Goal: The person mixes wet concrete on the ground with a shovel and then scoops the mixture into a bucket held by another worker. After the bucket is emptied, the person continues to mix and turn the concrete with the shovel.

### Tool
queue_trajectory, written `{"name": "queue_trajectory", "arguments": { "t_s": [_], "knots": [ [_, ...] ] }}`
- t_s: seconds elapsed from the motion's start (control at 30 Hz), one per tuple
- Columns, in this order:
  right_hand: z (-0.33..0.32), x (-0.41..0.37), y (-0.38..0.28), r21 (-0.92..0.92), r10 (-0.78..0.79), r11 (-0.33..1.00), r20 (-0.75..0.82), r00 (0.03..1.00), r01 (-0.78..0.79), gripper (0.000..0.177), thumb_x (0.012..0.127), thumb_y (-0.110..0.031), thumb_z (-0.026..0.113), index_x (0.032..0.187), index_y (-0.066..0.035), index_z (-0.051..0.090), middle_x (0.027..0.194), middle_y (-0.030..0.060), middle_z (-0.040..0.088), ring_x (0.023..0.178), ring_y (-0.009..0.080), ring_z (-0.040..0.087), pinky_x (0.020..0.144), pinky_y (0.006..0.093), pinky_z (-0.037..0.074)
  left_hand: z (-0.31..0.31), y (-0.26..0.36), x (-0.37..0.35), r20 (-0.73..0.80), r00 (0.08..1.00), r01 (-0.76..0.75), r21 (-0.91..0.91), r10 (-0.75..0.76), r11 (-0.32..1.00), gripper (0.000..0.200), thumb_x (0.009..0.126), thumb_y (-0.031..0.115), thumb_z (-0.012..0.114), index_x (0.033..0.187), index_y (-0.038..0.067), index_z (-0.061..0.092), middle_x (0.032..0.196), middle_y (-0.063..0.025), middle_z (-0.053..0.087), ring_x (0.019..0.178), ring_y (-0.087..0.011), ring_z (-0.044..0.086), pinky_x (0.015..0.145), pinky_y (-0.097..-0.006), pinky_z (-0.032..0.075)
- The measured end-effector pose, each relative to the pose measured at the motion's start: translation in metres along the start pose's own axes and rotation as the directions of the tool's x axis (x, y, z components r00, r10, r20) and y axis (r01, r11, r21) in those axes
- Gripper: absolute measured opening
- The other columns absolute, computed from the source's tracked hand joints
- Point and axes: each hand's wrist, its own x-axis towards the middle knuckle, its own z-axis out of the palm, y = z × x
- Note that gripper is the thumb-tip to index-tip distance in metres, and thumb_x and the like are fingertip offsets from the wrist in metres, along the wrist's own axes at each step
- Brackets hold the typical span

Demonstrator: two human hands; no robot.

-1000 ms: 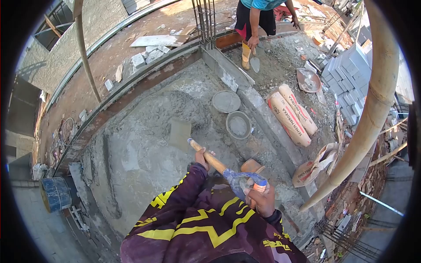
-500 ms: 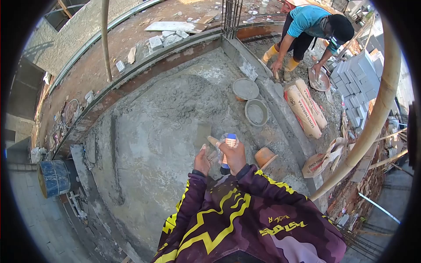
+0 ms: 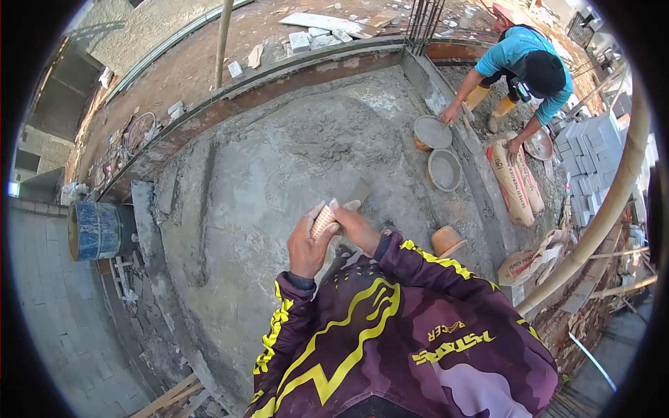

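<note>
My left hand (image 3: 309, 244) is closed around a bottle (image 3: 323, 220) whose orange-and-white striped side shows between the fingers; its ends are mostly hidden. My right hand (image 3: 354, 226) meets it from the other side, thumb at the bottle's top, with a trowel (image 3: 359, 189) in its grip. The trowel's grey blade points away from me over wet cement (image 3: 279, 198). Both hands are close together in front of my chest.
Two mortar buckets (image 3: 444, 171) stand to the right, and an orange-brown bucket (image 3: 447, 241) lies tipped nearer me. Beyond the low wall, a co-worker (image 3: 536, 73) bends over cement bags (image 3: 512, 182). A bamboo pole (image 3: 610, 188) slants along the right; a blue drum (image 3: 94, 231) stands left.
The bottle has passed from my right hand toward my left, which now wraps it. The view has shifted left. The co-worker's hands have moved to a bucket rim and a cement bag.
</note>
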Motion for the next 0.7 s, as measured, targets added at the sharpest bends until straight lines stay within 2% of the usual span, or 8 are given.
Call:
{"name": "queue_trajectory", "arguments": {
  "t_s": [0.07,0.17,0.27,0.3,0.4,0.47,0.53,0.7],
  "knots": [
    [0.004,0.002,-0.002,-0.286,0.093,0.955,0.018,0.996,-0.084,0.068,0.089,-0.06,0.03,0.109,0.0,0.053,0.096,0.0117,0.059,0.091,0.0195,0.057,0.083,0.0323,0.045,-0.01,-0.007,-0.007,-0.041,0.999,0.007,0.011,-0.006,1.0,0.037,0.08,0.02,0.065,0.11,0.0,0.057,0.099,-0.0154,0.061,0.091,-0.0246,0.06,0.078,-0.0317,0.045],
    [-0.003,0.009,-0.001,-0.427,0.234,0.889,0.121,0.965,-0.163,0.073,0.086,-0.064,0.033,0.109,0.002,0.055,0.095,0.0143,0.06,0.089,0.0213,0.058,0.077,0.0329,0.047,-0.026,-0.015,-0.01,-0.104,0.994,0.037,0.003,-0.037,0.999,0.034,0.08,0.019,0.065,0.106,0.0,0.059,0.094,-0.0132,0.061,0.086,-0.022,0.059,0.076,-0.0311,0.045],
    [-0.021,0.004,0.001,-0.528,0.289,0.819,0.041,0.956,-0.225,0.074,0.085,-0.064,0.035,0.11,0.002,0.055,0.094,0.0154,0.061,0.085,0.0226,0.059,0.074,0.0333,0.048,-0.043,-0.025,-0.011,-0.112,0.991,0.072,0.005,-0.07,0.997,0.034,0.078,0.021,0.067,0.103,-0.002,0.06,0.091,-0.0106,0.06,0.082,-0.018,0.057,0.075,-0.0298,0.044],
    [-0.028,-0.001,0.001,-0.535,0.216,0.824,-0.007,0.976,-0.186,0.07,0.085,-0.06,0.039,0.107,0.004,0.057,0.086,0.0175,0.061,0.082,0.0244,0.06,0.073,0.0333,0.047,-0.048,-0.028,-0.011,-0.1,0.992,0.079,0.037,-0.075,0.996,0.034,0.078,0.021,0.068,0.102,-0.002,0.06,0.091,-0.0104,0.06,0.082,-0.0173,0.057,0.074,-0.0295,0.044],
    [-0.086,-0.008,0.016,-0.77,0.127,0.614,-0.121,0.984,-0.174,0.065,0.085,-0.056,0.044,0.103,0.005,0.058,0.074,0.0171,0.06,0.073,0.0241,0.06,0.068,0.0346,0.046,-0.051,-0.046,-0.011,-0.098,0.983,0.157,0.021,-0.155,0.987,0.037,0.074,0.026,0.072,0.095,-0.002,0.06,0.087,-0.0063,0.059,0.077,-0.0134,0.054,0.069,-0.0271,0.044],
    [-0.127,-0.016,0.025,-0.782,0.195,0.536,-0.251,0.948,-0.317,0.06,0.084,-0.053,0.046,0.097,0.004,0.059,0.066,0.0158,0.058,0.065,0.0236,0.057,0.064,0.0367,0.043,-0.05,-0.048,-0.005,-0.09,0.977,0.191,-0.021,-0.192,0.981,0.038,0.072,0.028,0.074,0.092,-0.001,0.06,0.084,-0.0044,0.058,0.074,-0.012,0.053,0.067,-0.026,0.044],
    [-0.165,-0.026,0.041,-0.625,0.246,0.632,-0.4,0.883,-0.459,0.057,0.084,-0.052,0.047,0.094,0.002,0.06,0.062,0.0111,0.057,0.06,0.0199,0.054,0.059,0.0362,0.042,-0.044,-0.042,0.005,-0.115,0.976,0.177,-0.067,-0.184,0.982,0.04,0.07,0.031,0.076,0.088,-0.001,0.059,0.08,-0.003,0.056,0.072,-0.011,0.052,0.065,-0.0253,0.043],
    [-0.224,-0.039,0.035,-0.284,0.214,0.873,-0.509,0.834,-0.397,0.042,0.085,-0.042,0.054,0.093,-0.001,0.062,0.072,0.0048,0.059,0.06,0.0114,0.054,0.057,0.0272,0.046,-0.008,-0.035,0.06,-0.18,0.981,0.058,-0.052,-0.067,0.997,0.046,0.068,0.041,0.076,0.076,0.0,0.057,0.071,-0.0016,0.052,0.066,-0.0096,0.047,0.059,-0.025,0.04]
  ]
}}
